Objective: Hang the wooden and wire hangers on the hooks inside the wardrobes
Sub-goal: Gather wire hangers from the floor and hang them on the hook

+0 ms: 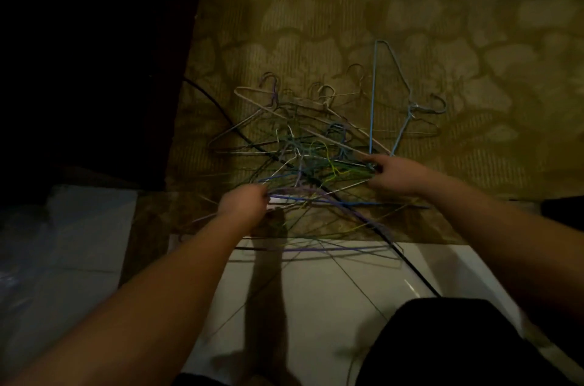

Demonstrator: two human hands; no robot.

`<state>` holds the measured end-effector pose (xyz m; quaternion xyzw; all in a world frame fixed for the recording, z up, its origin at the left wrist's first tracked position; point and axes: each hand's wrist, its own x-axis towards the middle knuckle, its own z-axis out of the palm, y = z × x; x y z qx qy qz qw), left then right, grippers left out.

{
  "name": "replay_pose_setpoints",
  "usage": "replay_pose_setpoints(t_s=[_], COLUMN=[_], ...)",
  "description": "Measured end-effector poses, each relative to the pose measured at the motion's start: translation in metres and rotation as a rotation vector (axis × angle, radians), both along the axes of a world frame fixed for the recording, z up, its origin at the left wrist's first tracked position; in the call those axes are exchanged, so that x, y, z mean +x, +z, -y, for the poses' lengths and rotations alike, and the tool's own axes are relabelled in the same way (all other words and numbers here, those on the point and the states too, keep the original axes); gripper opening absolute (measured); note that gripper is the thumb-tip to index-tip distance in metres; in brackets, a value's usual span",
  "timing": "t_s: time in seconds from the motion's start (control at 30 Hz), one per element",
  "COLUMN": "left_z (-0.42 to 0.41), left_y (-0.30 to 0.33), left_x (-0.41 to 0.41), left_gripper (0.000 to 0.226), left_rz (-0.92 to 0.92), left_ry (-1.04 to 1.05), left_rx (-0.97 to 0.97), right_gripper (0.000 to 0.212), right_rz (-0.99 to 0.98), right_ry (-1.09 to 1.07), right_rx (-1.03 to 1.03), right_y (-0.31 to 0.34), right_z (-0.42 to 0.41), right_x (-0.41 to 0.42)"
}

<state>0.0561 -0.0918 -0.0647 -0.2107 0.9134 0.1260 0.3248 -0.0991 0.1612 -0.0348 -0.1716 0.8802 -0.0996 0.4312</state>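
Note:
A tangled pile of wire hangers (311, 158) in blue, purple, green, yellow and bare metal lies on the floor, half on a patterned carpet and half on white tiles. My left hand (245, 205) grips wires at the pile's near left side, fingers curled round them. My right hand (390, 175) reaches in from the right and pinches wires at the base of a light blue hanger (373, 94) that stands out upward from the pile. No wooden hanger or wardrobe hook shows.
The olive patterned carpet (395, 6) fills the far floor. White tiles (322, 290) lie near me. A black cable (407, 265) runs diagonally under the pile. A dark mass (88, 53) blocks the left. A dark clothed knee (442, 344) is at the lower right.

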Motion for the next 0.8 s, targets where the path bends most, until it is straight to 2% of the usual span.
replay_pose_setpoints(t_s=[0.1,0.23,0.43,0.63,0.7,0.8], left_z=[0.01,0.017,0.031,0.045,0.053,0.063], left_y=[0.024,0.058,0.091,0.097,0.098,0.107], left_x=[-0.01,-0.022,-0.018,-0.014,-0.013,-0.014], left_gripper=[0.028,0.026,0.023,0.022,0.018,0.017], left_rz=[0.004,-0.007,0.091,0.232,0.214,0.09], left_ry=[0.061,0.164,0.17,0.157,0.193,0.203], left_rx=[0.062,0.144,0.186,0.186,0.216,0.189], right_gripper=[0.054,0.024,0.025,0.023,0.022,0.021], right_rz=[0.098,0.198,0.293,0.268,0.268,0.285], right_ry=[-0.074,-0.088,-0.223,-0.32,-0.341,-0.403], right_rx=[-0.031,-0.042,-0.068,-0.097,-0.097,-0.148], right_y=[0.025,0.063,0.092,0.094,0.094,0.098], right_z=[0.016,0.042,0.066,0.036,0.028,0.025], right_x=[-0.016,-0.022,-0.012,0.001,-0.001,-0.008])
